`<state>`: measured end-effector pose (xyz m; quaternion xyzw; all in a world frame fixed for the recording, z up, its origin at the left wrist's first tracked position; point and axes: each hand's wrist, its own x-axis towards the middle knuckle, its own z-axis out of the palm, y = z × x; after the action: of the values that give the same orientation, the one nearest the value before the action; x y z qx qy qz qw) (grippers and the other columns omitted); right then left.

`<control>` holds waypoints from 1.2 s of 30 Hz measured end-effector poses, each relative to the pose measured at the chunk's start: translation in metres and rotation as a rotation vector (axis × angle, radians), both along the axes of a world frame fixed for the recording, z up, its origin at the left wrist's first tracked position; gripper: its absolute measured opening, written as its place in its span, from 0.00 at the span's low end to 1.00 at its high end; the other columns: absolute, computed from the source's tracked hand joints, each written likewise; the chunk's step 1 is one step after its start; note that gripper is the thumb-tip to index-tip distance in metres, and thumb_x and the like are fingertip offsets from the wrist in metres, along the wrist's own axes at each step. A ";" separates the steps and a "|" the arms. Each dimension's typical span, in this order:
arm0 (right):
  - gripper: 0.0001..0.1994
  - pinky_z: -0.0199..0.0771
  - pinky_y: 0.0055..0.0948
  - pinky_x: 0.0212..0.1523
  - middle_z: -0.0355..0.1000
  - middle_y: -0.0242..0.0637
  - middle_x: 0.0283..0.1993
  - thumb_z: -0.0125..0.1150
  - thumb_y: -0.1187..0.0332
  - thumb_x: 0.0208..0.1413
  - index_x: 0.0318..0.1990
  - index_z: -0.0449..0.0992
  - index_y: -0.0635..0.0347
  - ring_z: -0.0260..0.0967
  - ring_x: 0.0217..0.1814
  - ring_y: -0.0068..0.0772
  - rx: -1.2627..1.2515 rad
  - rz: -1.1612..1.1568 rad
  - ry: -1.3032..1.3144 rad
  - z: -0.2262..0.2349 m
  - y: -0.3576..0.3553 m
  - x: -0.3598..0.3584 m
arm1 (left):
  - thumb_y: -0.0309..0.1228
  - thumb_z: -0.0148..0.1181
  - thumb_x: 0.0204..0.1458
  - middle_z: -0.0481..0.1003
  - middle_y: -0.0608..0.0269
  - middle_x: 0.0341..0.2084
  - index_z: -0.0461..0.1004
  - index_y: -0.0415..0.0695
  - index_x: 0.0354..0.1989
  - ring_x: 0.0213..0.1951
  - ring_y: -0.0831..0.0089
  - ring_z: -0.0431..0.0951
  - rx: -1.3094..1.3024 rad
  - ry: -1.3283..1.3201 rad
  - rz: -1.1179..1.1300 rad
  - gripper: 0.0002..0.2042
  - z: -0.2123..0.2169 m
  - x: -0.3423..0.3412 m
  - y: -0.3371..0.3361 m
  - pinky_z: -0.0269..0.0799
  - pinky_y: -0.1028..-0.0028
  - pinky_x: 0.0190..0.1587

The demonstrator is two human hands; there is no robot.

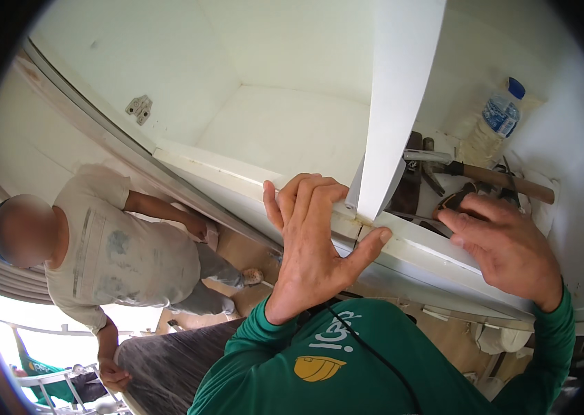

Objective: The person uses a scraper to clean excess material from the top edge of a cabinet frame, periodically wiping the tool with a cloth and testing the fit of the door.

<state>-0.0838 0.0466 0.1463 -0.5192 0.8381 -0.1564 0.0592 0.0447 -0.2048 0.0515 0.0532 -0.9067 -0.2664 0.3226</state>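
Observation:
My left hand point(309, 235) is open, fingers and thumb spread, at the front rail of a white cabinet point(230, 169). Its thumb points toward the foot of the white upright divider point(396, 104). Right of the divider, my right hand point(510, 238) is closed, its thumb and forefinger pinched at a tool with a thin metal shaft point(413, 218). The shaft runs left toward the divider's foot; its handle is mostly hidden by the hand. Just beyond that hand, a hammer point(510, 183) with a wooden handle lies among several dark hand tools.
A clear water bottle point(499, 117) with a blue cap stands at the back of the right compartment. Metal hinge plates point(140, 108) are fixed to the cabinet sides. At left, a person point(129, 252) in a stained pale shirt stands on the floor below.

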 end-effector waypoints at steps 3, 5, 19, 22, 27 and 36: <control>0.17 0.76 0.46 0.46 0.75 0.40 0.45 0.69 0.73 0.62 0.59 0.82 0.55 0.77 0.45 0.48 0.019 -0.015 -0.020 0.000 -0.004 0.002 | 0.41 0.80 0.47 0.76 0.59 0.51 0.77 0.42 0.53 0.63 0.56 0.71 -0.003 0.003 -0.002 0.27 0.000 0.000 -0.001 0.30 0.46 0.80; 0.17 0.77 0.47 0.45 0.75 0.39 0.45 0.70 0.73 0.62 0.58 0.82 0.55 0.77 0.44 0.48 0.001 -0.012 0.006 -0.005 -0.002 0.000 | 0.41 0.80 0.47 0.76 0.60 0.51 0.78 0.42 0.53 0.63 0.57 0.71 0.001 0.005 -0.009 0.27 0.000 -0.001 -0.002 0.30 0.46 0.80; 0.17 0.77 0.47 0.45 0.76 0.40 0.45 0.67 0.74 0.63 0.59 0.81 0.58 0.78 0.45 0.49 0.020 0.024 0.044 -0.001 -0.002 -0.003 | 0.41 0.80 0.46 0.75 0.59 0.52 0.77 0.43 0.55 0.63 0.57 0.71 -0.001 0.019 -0.006 0.29 -0.005 -0.001 0.000 0.31 0.46 0.79; 0.16 0.77 0.48 0.47 0.77 0.41 0.47 0.66 0.73 0.66 0.59 0.81 0.59 0.78 0.47 0.51 0.002 -0.042 0.004 -0.004 -0.003 0.005 | 0.46 0.80 0.48 0.74 0.54 0.53 0.76 0.39 0.55 0.64 0.52 0.69 -0.013 0.012 -0.020 0.31 -0.005 -0.002 -0.001 0.29 0.40 0.78; 0.15 0.78 0.49 0.51 0.79 0.45 0.53 0.64 0.73 0.68 0.60 0.79 0.62 0.78 0.51 0.56 -0.086 -0.056 -0.210 -0.017 0.001 -0.011 | 0.48 0.80 0.51 0.74 0.51 0.55 0.75 0.37 0.56 0.66 0.49 0.69 -0.042 0.021 -0.028 0.33 -0.008 0.001 -0.006 0.29 0.38 0.79; 0.24 0.81 0.41 0.43 0.72 0.45 0.57 0.66 0.81 0.62 0.66 0.78 0.59 0.77 0.46 0.47 -0.262 -0.265 -0.014 -0.001 0.041 0.015 | 0.39 0.72 0.62 0.79 0.53 0.56 0.78 0.39 0.59 0.66 0.52 0.74 -0.086 -0.024 -0.184 0.22 0.008 0.011 -0.035 0.41 0.45 0.79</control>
<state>-0.0687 0.0876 0.1448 -0.4065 0.8712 -0.2742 -0.0242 0.0553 -0.2403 0.0590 -0.0409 -0.9222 -0.2549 0.2880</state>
